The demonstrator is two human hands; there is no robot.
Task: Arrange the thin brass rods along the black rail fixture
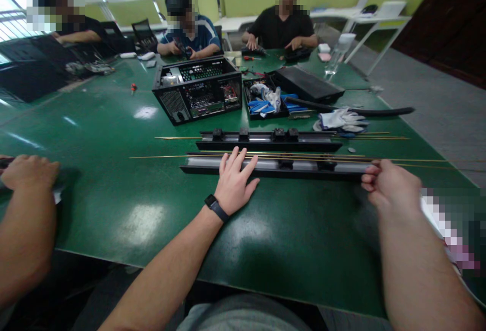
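My left hand [237, 181], with a black band on the wrist, lies with fingers spread across the near black channel-shaped rail [261, 171]. Its fingertips reach the thin brass-coloured rods [170, 157] that run lengthwise along the rail. At the rail's right end, my right hand [397, 184] is closed, thumb and fingers together; what is between them is hidden. Several rods stick out past that hand to the right. Small black blocks [285, 161] sit in the near rail. Parallel behind it lies a second black rail [266, 145] with similar blocks.
An open computer case [205, 98] stands behind the rails. Beside it are a black tray [248, 111] with gloves, a flat black box [307, 84], a black tube [379, 112] and white gloves [341, 120]. Another person's hand [32, 171] rests at left. Several people sit opposite.
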